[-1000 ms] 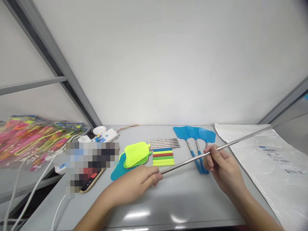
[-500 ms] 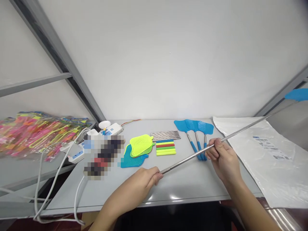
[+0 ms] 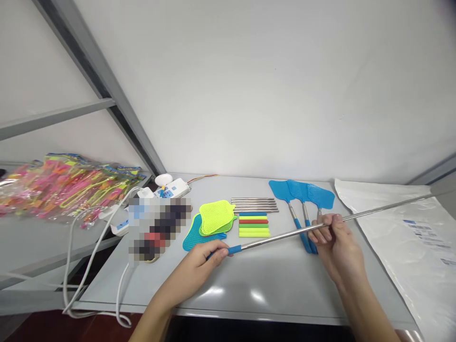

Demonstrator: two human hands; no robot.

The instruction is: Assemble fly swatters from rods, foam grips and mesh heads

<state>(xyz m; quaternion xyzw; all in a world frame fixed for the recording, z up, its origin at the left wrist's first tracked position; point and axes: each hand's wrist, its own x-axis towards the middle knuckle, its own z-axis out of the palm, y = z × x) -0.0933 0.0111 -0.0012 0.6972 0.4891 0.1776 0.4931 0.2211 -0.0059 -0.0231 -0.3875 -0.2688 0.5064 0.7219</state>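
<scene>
A telescopic fly swatter (image 3: 285,234) with a long metal rod slants across in front of me, rising to the right; its head is out of view. My left hand (image 3: 206,259) is closed on its blue handle. My right hand (image 3: 333,237) pinches the rod further along. Behind the right hand lie several blue fly swatters (image 3: 301,192), partly covered by the rod and fingers. Left of them are several metal rods (image 3: 254,205) and a row of coloured handle sleeves (image 3: 253,225). Yellow-green swatter heads (image 3: 216,216) overlap a blue swatter head (image 3: 197,237).
Packaged pink and yellow items (image 3: 74,185) cover the shelf at left. A power strip (image 3: 174,190) and white cables (image 3: 94,251) lie by a pixelated object (image 3: 160,232). A white plastic bag (image 3: 388,228) lies at right on the grey table (image 3: 270,289).
The blue handle now shows beyond my left fingers. The rod lies flatter, and the swatter's blue head has left the view at right. The view has turned slightly left.
</scene>
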